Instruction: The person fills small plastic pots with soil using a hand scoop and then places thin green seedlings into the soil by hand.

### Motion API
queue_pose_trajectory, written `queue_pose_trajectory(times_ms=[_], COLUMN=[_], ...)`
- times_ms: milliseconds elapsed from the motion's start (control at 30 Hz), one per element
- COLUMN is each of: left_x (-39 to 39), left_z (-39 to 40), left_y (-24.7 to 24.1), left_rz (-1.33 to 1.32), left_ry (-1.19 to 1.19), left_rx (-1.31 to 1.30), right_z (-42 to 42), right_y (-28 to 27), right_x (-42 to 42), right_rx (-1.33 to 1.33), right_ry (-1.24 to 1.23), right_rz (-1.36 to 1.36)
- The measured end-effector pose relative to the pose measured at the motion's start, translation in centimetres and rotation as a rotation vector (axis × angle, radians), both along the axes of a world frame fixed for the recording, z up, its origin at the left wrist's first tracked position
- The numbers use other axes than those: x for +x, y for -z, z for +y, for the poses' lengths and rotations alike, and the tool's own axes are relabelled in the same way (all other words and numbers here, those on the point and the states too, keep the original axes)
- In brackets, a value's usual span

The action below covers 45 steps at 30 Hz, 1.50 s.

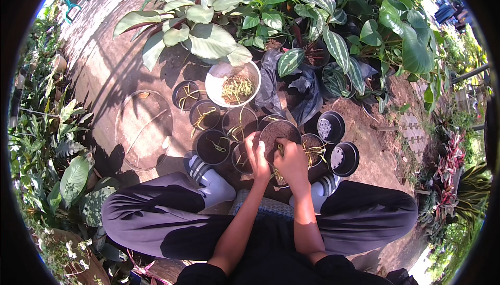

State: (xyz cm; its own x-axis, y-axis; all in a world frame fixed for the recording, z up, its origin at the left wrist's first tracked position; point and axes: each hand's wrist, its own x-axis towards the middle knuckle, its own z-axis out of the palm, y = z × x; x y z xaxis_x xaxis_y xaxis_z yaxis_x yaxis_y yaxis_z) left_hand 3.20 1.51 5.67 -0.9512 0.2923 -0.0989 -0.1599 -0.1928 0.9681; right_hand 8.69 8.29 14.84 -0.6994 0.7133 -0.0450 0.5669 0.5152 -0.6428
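Note:
My left hand (258, 158) steadies the left side of a black plastic pot (279, 130) filled with brown soil. Inside that pot's near right edge, the fingers of my right hand (290, 160) are at the soil, closed around a small green cutting (279, 150) that they partly hide. Several black pots of soil with thin yellow-green cuttings stand around it, such as one pot (213, 147) at the left and another (312, 148) just right of my hand. A white tub (233, 84) beyond them holds a heap of cut green pieces.
Two black pots (331, 127) with pale pieces in the bottom stand at the right. A black plastic bag (308, 97) of soil lies beyond the pots. Large leafy potted plants (211, 39) border the far side. A round sheet or outline (143, 129) lies on the ground at the left.

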Motion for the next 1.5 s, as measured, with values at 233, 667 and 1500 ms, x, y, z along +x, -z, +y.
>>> queue_pose_trajectory(times_ms=[233, 667, 1500], left_x=[0.0, -0.4, -2.1], left_z=[0.0, 0.3, -1.0], left_y=[0.2, 1.1, 3.1], left_rz=[0.025, -0.282, -0.507], left_ry=[0.085, 0.062, -0.016], left_rx=[-0.024, 0.224, 0.363], right_z=[0.0, 0.8, 3.2], right_y=[-0.1, -1.2, 7.4], right_x=[0.0, 0.7, -1.1], right_rx=[-0.071, 0.009, -1.253], right_ry=[0.053, -0.036, 0.136], right_rz=[-0.103, 0.107, 0.758])
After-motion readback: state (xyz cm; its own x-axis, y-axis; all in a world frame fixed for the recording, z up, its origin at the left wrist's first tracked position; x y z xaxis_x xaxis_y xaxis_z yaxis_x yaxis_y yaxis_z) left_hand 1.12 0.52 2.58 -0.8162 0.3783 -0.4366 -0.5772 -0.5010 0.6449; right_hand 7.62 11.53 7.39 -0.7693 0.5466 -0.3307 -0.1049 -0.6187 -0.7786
